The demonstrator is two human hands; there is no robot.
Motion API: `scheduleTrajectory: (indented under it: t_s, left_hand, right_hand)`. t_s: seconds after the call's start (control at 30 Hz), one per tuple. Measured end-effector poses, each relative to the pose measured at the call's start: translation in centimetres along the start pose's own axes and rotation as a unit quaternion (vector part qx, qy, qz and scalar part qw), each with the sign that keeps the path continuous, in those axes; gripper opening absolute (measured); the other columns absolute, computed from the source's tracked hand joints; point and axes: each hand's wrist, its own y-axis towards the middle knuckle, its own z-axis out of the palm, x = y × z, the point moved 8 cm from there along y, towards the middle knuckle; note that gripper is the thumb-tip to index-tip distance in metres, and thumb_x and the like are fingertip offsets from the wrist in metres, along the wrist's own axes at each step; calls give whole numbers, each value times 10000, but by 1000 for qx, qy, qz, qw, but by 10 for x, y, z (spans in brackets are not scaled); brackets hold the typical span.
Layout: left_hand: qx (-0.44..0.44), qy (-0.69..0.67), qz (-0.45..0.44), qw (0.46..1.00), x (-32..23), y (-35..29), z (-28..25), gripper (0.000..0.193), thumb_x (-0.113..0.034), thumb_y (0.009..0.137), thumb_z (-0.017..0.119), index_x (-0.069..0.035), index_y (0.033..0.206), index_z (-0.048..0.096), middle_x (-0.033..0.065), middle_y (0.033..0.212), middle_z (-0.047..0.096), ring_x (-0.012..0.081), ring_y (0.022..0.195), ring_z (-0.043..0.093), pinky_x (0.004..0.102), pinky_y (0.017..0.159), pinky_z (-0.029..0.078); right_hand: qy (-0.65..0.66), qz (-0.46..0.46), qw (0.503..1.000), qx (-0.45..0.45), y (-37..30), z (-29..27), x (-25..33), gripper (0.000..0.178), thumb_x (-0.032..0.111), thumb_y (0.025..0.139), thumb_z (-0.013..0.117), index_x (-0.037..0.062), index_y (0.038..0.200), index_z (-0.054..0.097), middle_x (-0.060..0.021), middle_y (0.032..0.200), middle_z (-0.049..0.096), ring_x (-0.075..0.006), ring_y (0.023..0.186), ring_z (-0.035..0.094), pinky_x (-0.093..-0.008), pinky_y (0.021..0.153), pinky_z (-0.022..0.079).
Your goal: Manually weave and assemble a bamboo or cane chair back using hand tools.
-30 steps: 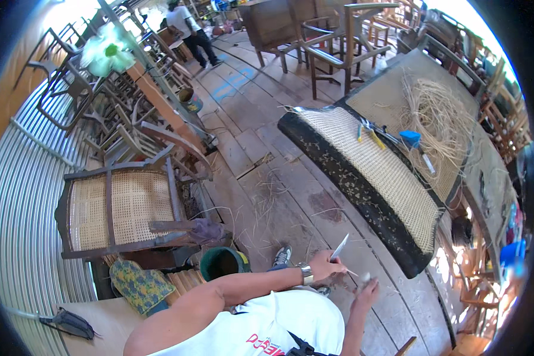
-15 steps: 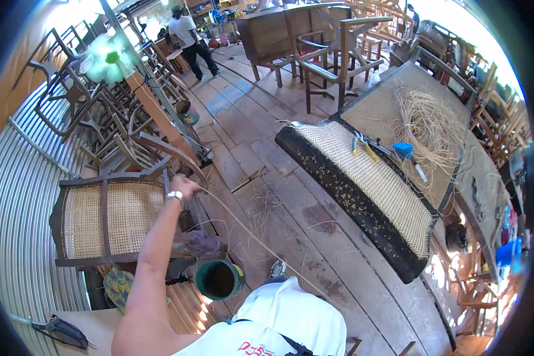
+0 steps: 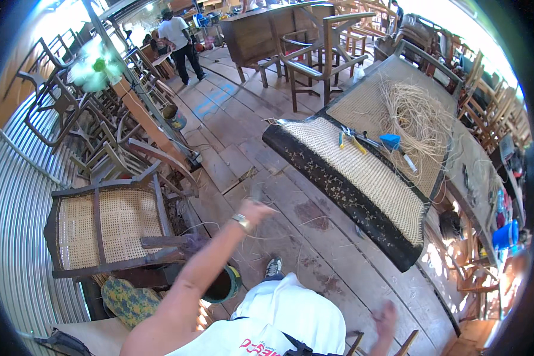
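Note:
My left hand (image 3: 256, 212), a watch on its wrist, reaches out over the plank floor (image 3: 219, 178). Motion smears its fingers, so I cannot tell whether they hold anything. At the lower right my right hand (image 3: 385, 320) is low beside my white shirt, also blurred. Under my left forearm stands a green bucket (image 3: 236, 282), partly hidden by the arm. To the right lies a woven cane panel (image 3: 362, 163) with a dark rolled edge. A pair of pliers (image 3: 357, 144), a tool with a blue block (image 3: 390, 141) and a bundle of cane strands (image 3: 418, 115) rest there.
A chair with a cane back (image 3: 130, 213) lies on its side at the left, by corrugated metal sheeting (image 3: 18, 219). Stacked chair frames (image 3: 101, 142) and a spinning fan (image 3: 98, 65) stand behind it. Farther off are a wooden cabinet (image 3: 249, 41) and another person (image 3: 175, 35).
My left hand has swung right, away from the chair's edge, and the long cane strand it held no longer shows in it. My right hand has come into view at the lower right.

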Motion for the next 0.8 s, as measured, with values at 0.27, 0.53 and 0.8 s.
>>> scheduleTrajectory:
  t_s: [0.27, 0.53, 0.8]
  left_hand:
    - [205, -467, 3, 860, -223, -74, 144, 143, -162, 829, 748, -69, 824, 640, -20, 736, 612, 68, 642, 547, 229, 602, 429]
    - [146, -394, -91, 903, -174, -87, 172, 181, -150, 799, 774, -79, 792, 608, -27, 764, 611, 62, 704, 527, 244, 656, 447]
    - [27, -308, -152, 939, -99, -76, 119, 229, -236, 740, 814, -68, 760, 660, -8, 731, 625, 88, 663, 542, 281, 636, 464]
  right_hand:
    - [38, -38, 962, 266, -55, 249, 29, 345, 160, 946, 596, -40, 1220, 537, -105, 978, 635, -163, 763, 623, -298, 653, 542]
    - [-9, -66, 967, 245, -63, 271, 25, 294, 216, 980, 545, -8, 1168, 572, -69, 838, 639, -138, 670, 605, -292, 571, 496]
    - [175, 85, 965, 178, -37, 222, 5, 249, 282, 978, 531, 42, 1015, 587, -69, 776, 620, -150, 566, 573, -240, 425, 424]
